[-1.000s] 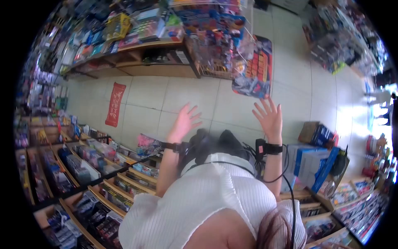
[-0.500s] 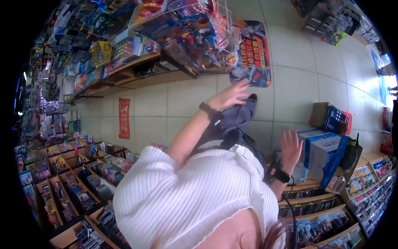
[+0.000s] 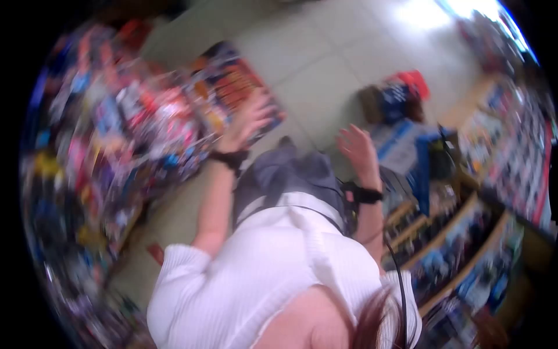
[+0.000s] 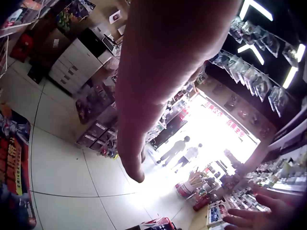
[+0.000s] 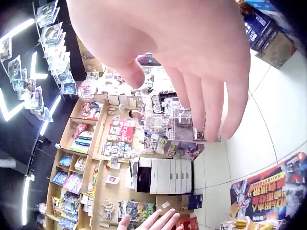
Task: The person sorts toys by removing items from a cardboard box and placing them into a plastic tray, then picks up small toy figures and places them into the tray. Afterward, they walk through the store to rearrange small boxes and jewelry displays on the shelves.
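Both of the person's hands are held out in front of the body with nothing in them. In the head view the left hand (image 3: 247,123), blurred by motion, overlaps the printed floor mat (image 3: 221,61). Its fingers are spread and loose. The right hand (image 3: 358,152) is raised, fingers extended, beside the blue-and-white boxes (image 3: 398,150). The left wrist view has the left hand (image 4: 148,91) edge-on, with the right hand's fingers at the lower right. From the right wrist, the right hand (image 5: 206,72) appears with relaxed fingers pointing down.
Packed merchandise racks (image 3: 116,128) line the left side, and wooden bins of goods (image 3: 459,256) stand at the right. A white office copier (image 5: 172,175) is by a wooden shelf. Two people (image 4: 180,152) walk near the bright doorway. Pale tiles (image 3: 314,58) cover the floor.
The person has turned, so the mat and racks swing left and tilt in the head view. The left hand has shifted left; the right hand is higher, still beside the boxes.
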`<state>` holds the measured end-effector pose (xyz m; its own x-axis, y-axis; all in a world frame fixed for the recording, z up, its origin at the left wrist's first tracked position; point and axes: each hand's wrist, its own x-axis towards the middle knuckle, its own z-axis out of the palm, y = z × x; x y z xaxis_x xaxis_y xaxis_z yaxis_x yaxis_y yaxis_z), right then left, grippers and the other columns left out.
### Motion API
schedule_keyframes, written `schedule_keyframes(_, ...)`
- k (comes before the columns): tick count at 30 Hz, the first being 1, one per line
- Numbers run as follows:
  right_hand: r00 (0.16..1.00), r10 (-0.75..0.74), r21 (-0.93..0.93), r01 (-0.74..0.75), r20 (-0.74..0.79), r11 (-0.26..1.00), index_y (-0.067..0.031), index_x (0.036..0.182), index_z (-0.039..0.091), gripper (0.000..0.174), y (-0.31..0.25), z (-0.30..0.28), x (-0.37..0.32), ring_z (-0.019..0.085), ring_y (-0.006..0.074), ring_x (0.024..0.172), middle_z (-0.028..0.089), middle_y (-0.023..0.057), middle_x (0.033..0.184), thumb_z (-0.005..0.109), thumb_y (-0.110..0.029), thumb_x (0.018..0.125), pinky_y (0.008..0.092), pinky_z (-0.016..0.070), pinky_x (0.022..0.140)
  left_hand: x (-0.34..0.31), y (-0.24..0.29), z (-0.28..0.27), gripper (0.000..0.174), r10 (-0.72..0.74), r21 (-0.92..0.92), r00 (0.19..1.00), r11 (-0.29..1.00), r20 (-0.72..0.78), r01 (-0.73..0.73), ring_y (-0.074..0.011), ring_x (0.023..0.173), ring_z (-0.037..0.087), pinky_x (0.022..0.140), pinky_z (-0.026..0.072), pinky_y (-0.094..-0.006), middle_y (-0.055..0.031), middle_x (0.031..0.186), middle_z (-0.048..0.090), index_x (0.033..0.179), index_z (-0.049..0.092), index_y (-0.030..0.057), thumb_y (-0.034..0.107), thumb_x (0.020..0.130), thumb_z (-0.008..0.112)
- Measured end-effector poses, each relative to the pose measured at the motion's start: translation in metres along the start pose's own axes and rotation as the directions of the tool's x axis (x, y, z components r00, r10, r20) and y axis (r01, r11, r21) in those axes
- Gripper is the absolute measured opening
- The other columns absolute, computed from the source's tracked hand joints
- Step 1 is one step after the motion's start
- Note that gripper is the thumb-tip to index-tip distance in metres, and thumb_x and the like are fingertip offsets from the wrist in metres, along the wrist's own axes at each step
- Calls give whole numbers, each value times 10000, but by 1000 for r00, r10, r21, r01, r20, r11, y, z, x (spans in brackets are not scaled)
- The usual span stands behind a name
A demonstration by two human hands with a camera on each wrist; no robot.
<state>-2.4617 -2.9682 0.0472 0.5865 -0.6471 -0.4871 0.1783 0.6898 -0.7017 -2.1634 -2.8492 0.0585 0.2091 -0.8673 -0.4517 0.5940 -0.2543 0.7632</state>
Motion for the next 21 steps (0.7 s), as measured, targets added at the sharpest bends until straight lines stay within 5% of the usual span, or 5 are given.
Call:
schedule_keyframes(13,981,-35,40,43,-188,998,1,1240,409,522,-60,-9,76,526,279,1044,511,179,1179,384,-404,912,362,405,888,120,27,-4,621,-199,-26,977,979,75,201,-296,1246,330,971,342,-404,-135,1427,184,1389,130,100,417,906,358)
schedule_keyframes(21,986,-79,-28,76,-146,997,5,1225,417,505,-137,-7,198,547,266,1010,537,179,1130,377,-393,917,329,422,868,219,100,2,511,-260,5,965,966,-25,260,-231,1267,303,1005,298,-425,-93,1360,338,1294,340,10,353,916,353)
